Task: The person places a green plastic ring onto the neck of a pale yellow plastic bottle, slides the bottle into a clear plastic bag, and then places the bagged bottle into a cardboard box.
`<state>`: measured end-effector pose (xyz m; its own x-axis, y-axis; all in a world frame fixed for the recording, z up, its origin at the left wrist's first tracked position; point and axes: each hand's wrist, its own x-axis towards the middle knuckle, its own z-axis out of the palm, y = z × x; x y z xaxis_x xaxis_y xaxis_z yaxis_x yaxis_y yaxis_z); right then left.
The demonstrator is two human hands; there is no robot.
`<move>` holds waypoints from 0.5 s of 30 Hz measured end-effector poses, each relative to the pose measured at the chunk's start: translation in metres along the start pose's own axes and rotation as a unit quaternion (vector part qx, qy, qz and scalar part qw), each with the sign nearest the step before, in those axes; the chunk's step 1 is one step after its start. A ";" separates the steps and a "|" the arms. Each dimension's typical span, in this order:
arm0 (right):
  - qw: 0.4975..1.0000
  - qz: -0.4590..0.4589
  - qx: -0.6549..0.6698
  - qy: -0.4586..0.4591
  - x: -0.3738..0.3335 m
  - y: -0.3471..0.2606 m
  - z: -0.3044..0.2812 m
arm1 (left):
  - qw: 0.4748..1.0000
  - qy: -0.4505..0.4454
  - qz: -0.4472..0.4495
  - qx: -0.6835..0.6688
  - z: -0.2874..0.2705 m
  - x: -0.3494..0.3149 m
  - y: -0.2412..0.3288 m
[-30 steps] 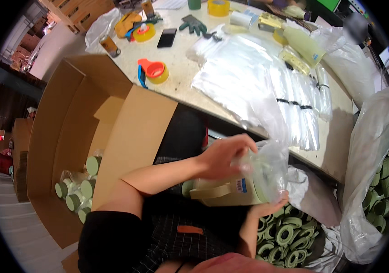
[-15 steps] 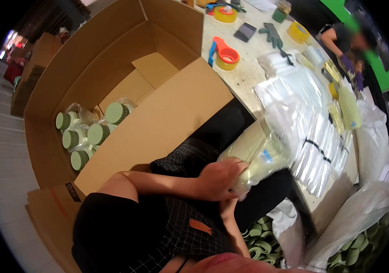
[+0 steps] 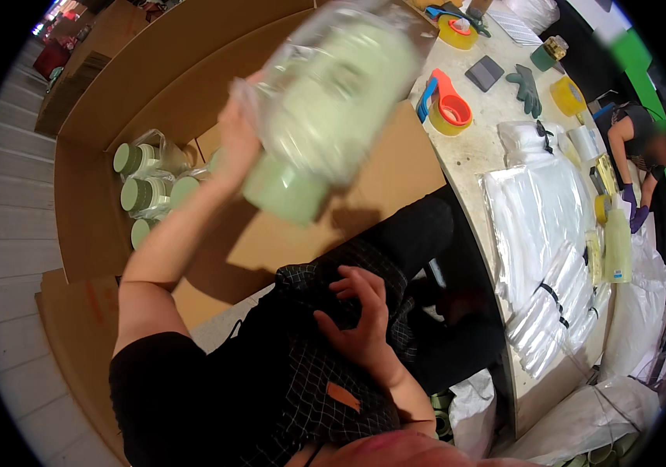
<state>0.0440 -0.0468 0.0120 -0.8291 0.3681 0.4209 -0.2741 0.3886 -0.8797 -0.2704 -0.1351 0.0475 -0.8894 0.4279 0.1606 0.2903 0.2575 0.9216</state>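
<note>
My left hand (image 3: 238,144) is closed on a pale green bottle (image 3: 340,101) wrapped in a clear plastic bag. The bottle is tilted over the open cardboard box (image 3: 391,167), its wide green cap pointing down toward me, and it is blurred by motion. Several bagged bottles with green caps (image 3: 140,194) stand inside the box at the left, partly hidden behind my left forearm. My right hand (image 3: 360,311) hovers over my checked apron, fingers curled loosely and thumb apart, with nothing in it.
On the table at right lie stacks of clear plastic bags (image 3: 535,226), an orange tape dispenser (image 3: 451,109), a dark phone-like slab (image 3: 485,73) and a glove (image 3: 526,89). A co-worker in purple gloves (image 3: 636,210) is beyond. White sacks (image 3: 582,424) stand at lower right.
The bagged bottle has gone from beside the table up and left over the box in my left hand. My right hand has let go of it and now shows open over my lap.
</note>
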 end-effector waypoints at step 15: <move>0.955 0.291 0.054 0.021 -0.033 0.024 -0.046 | 0.929 -0.081 -0.099 0.347 0.012 0.064 -0.235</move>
<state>0.0875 -0.0106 -0.0134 -0.8365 0.5299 -0.1395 0.1763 0.0192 -0.9842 -0.3911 -0.1577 -0.1635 -0.9009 0.4236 -0.0948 0.3350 0.8173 0.4688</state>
